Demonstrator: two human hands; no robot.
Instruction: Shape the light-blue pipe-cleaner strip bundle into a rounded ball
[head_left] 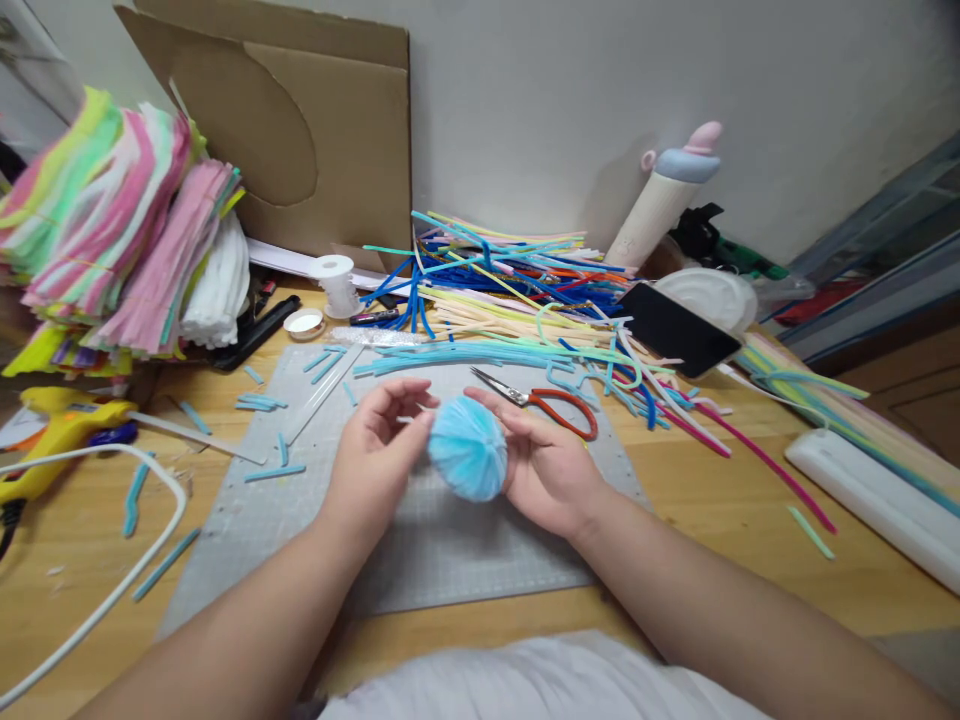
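A light-blue fuzzy ball [468, 449], apparently made of pipe cleaners gathered in radiating segments, is held above the grey cutting mat [525, 560]. My right hand [551, 462] cradles it from the right, fingers behind and along its side. At its left edge is my left hand [380, 440], fingers curled and thumb drawn toward them in a pinch; a small pale bit shows near the fingertips, too unclear to name. Just behind my right fingers lie red-handled scissors [559, 408]. Light-blue pipe cleaners [450, 355] stretch across the mat's far edge.
A yellow glue gun [60, 435] with a white cord lies left among cut blue pieces. Bundled pipe cleaners [112, 230] stand behind it near a cardboard sheet [352, 130]. At the back right are a phone [679, 328], a white bottle [652, 215] and a power strip [877, 500].
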